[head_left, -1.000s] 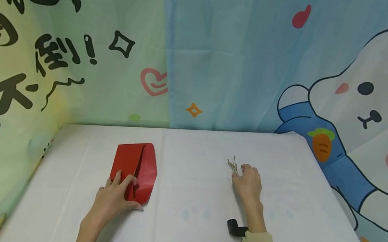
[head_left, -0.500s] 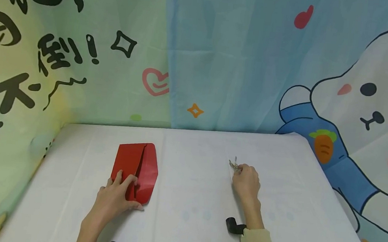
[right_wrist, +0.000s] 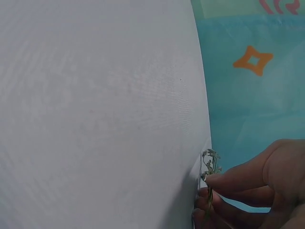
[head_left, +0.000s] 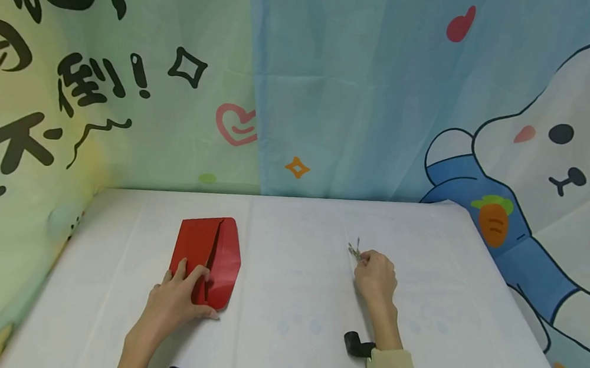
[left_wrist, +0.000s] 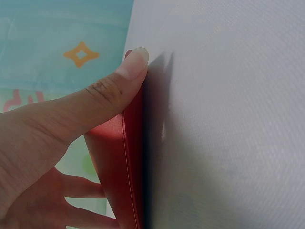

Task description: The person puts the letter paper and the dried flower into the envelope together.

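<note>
A red envelope [head_left: 197,243] lies on the white table at left, its flap folded out to the right. My left hand [head_left: 172,296] holds its near end: the thumb lies along the near edge and the other fingers spread over its face. In the left wrist view, the thumb [left_wrist: 107,95] overlaps the edge of the envelope [left_wrist: 116,176]. At the right, my right hand [head_left: 375,277] pinches a small sprig of dried flowers [head_left: 355,252] between thumb and fingers. The right wrist view shows the sprig [right_wrist: 209,162] with tiny pale heads, its thin stems running down between the fingers.
The white table [head_left: 286,278] spreads between and around both hands. Behind its far edge hangs a printed curtain [head_left: 336,93] with a cartoon bear. Black wrist-worn pieces [head_left: 359,345] show at both wrists.
The right hand's fingers have come together on the sprig; one second ago the index finger stood raised apart from it. The left hand and the envelope stay as they were.
</note>
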Demonstrator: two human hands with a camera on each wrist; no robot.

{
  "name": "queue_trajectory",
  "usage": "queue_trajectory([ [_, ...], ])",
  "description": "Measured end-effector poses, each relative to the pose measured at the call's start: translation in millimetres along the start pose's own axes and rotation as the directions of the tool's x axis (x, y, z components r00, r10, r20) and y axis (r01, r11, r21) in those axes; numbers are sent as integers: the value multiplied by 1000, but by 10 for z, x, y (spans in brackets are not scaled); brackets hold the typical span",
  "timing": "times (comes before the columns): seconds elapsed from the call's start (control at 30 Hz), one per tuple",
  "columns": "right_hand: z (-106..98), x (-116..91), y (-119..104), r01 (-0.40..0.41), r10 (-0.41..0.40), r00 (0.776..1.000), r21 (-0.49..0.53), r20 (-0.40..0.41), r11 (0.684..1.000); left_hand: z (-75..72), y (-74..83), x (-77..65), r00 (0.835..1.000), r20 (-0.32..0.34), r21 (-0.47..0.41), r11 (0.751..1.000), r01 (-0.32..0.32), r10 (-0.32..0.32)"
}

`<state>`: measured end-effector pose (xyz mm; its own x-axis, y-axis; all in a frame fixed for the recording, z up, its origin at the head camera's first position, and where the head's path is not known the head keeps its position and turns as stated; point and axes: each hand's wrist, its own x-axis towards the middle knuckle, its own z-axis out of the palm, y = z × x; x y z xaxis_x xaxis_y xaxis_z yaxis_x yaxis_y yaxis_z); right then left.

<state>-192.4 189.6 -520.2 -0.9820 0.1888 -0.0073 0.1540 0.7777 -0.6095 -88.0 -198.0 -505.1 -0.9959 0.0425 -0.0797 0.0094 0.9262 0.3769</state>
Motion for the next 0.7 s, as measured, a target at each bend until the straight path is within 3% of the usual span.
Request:
queue_trajectory([
  [0.7, 17, -38, 1, 44, -45, 997, -30, -56, 999, 21, -8, 2, 1000, -18, -1, 1000, -4, 4],
])
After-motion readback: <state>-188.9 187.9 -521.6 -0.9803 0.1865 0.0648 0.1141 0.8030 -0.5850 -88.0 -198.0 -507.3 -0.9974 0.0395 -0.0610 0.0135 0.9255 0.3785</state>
